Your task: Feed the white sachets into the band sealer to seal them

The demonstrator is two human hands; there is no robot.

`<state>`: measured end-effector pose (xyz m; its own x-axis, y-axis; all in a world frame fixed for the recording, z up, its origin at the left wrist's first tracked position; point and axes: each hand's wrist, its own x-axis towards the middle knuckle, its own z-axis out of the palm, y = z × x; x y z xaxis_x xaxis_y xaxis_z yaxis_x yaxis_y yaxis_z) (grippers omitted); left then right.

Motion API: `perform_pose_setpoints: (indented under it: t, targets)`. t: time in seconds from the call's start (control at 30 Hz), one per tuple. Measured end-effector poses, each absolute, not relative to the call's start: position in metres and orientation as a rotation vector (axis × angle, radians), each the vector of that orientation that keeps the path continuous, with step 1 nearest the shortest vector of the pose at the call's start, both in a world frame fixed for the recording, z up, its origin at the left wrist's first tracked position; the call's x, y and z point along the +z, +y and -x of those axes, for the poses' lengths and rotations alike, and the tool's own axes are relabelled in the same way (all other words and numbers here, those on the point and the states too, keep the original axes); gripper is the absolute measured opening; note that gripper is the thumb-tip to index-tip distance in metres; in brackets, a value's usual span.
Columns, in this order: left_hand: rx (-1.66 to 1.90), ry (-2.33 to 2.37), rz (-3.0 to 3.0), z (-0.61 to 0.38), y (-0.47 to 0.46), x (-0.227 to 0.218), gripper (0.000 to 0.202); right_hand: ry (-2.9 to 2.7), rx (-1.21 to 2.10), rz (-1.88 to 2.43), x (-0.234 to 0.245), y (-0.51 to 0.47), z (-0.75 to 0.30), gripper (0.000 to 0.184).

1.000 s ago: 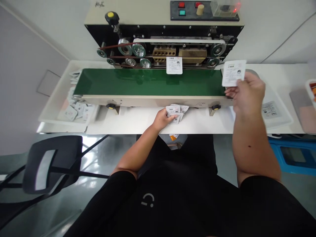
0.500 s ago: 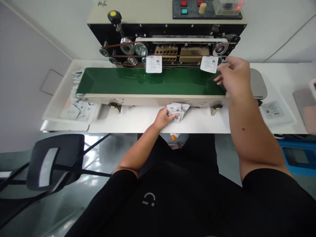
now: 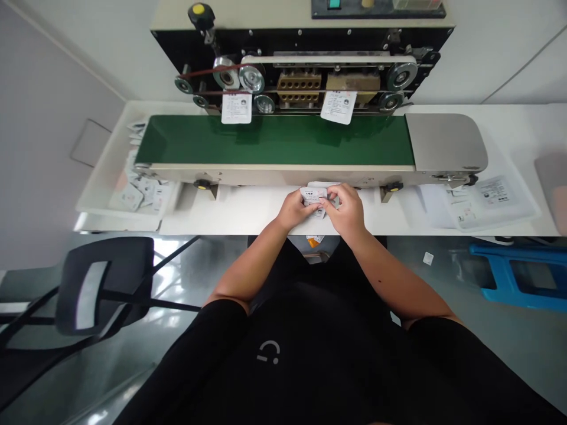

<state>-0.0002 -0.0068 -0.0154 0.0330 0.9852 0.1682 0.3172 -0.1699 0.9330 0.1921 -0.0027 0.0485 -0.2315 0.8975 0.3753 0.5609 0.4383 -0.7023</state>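
Observation:
Several small white printed sachets [image 3: 313, 195] are fanned out in my left hand [image 3: 293, 211], just in front of the sealing machine at the table's near edge. My right hand [image 3: 346, 211] is closed at the same bunch, thumb and fingers pinching a sachet at its right side. Behind them stands the band sealer [image 3: 301, 44] with its green conveyor belt [image 3: 283, 139]. One printed sachet [image 3: 339, 107] hangs from the sealing band near the middle, and another sachet [image 3: 236, 108] hangs farther left by the rollers.
A white bin [image 3: 104, 171] holding many sachets stands at the left end of the belt. At right lies a clear tray [image 3: 505, 203] with printed pieces. Below are a black chair [image 3: 106, 286], a blue stool [image 3: 522, 277] and a small white piece [image 3: 427, 258] on the floor.
My right hand has come back from the belt's right end to the sachets in my left hand. Both hanging sachets have travelled left along the machine.

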Motion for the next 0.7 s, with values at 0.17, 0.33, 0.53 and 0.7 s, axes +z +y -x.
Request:
perform_pose_setpoints:
  t: [0.17, 0.33, 0.53, 0.7]
  targets:
    - [1.183, 1.322, -1.598, 0.001, -0.006, -0.016, 0.051, -1.805, 0.583, 1.134, 0.048, -0.005, -0.190, 0.016]
    - [1.148, 1.383, -1.598, 0.000, -0.005, -0.013, 0.049, -1.339, 0.849, 1.093, 0.058, 0.024, -0.211, 0.033]
    - [1.095, 1.428, -1.621, 0.000, -0.005, -0.011, 0.043, -1.065, 1.076, 1.265, 0.126, 0.113, -0.290, 0.030]
    - [1.105, 1.413, -1.638, 0.000, -0.005, -0.010, 0.039, -0.995, 0.988, 1.412, 0.159, 0.156, -0.322, 0.029]
